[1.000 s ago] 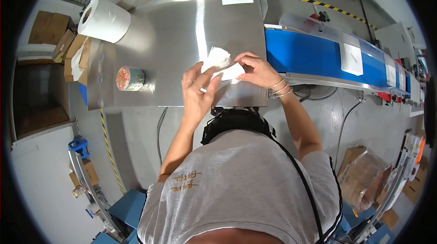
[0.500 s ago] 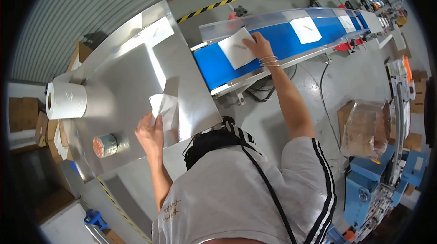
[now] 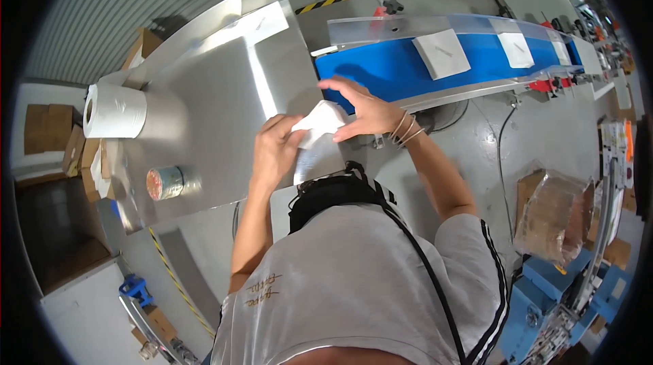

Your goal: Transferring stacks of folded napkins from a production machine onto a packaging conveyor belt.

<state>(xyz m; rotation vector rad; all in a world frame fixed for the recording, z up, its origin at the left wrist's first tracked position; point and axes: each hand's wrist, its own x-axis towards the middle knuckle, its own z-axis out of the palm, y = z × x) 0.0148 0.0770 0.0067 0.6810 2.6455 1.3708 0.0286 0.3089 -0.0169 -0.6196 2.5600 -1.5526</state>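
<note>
My left hand pinches a white flat packet over the right front corner of the shiny metal table. Close by on its right, my right hand is open, thumb and fingers spread around the packet's far end. Whether the right thumb touches the packet, I cannot tell. Past the table's right edge runs a blue conveyor belt. A square white packet lies on it, with another white packet farther along and one more near the far end.
A large white roll rests at the table's left edge, with a roll of tape nearer me. Clear guards line the belt. A plastic-wrapped box and blue machinery stand on the right.
My right hand has let go of a packet on the belt and come back to my left hand. That packet has moved right along the belt. My left hand has moved right with its packet.
</note>
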